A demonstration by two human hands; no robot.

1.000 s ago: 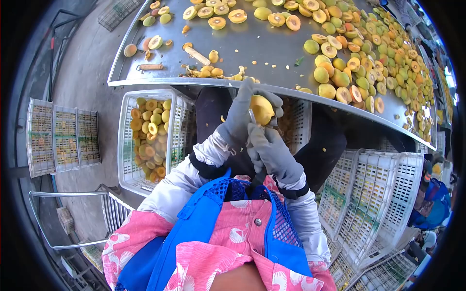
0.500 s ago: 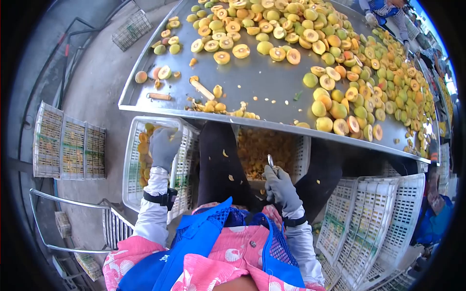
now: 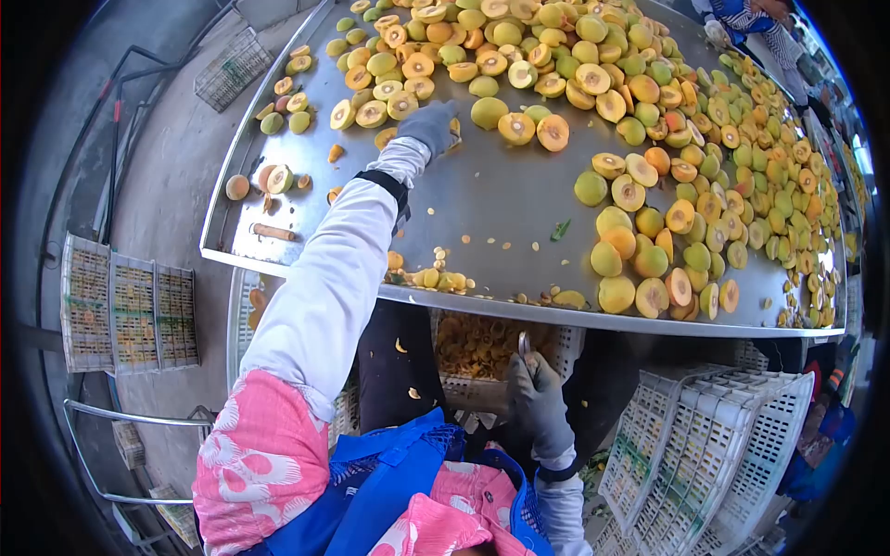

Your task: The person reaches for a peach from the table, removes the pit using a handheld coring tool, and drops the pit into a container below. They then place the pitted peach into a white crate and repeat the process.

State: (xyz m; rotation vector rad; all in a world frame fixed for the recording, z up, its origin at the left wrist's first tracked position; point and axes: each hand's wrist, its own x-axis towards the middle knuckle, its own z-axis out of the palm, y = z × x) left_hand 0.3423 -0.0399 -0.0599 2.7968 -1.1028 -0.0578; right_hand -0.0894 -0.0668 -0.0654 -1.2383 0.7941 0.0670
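Note:
My left hand (image 3: 430, 129), in a grey glove, reaches over the metal table (image 3: 362, 195) and closes on a halved fruit (image 3: 454, 132) at the front of the fruit pile. Yellow-orange halved fruits (image 3: 372, 114) lie just left of it. Above my lap, my gloved right hand (image 3: 538, 398) grips a small metal tool (image 3: 524, 344) that points up. Behind that hand, under the table edge, a crate (image 3: 575, 347) holds cut fruit pieces (image 3: 477, 345).
Stacked white crates (image 3: 686, 445) stand at the right, more crates (image 3: 130, 301) at the left. A wooden stick (image 3: 274, 232) lies on the table's left part. Another person (image 3: 760, 28) is at the upper right.
My left hand has left the white crate beside my leg and moved up and right over the table to the fruit. My right hand, still with the tool, has shifted slightly down.

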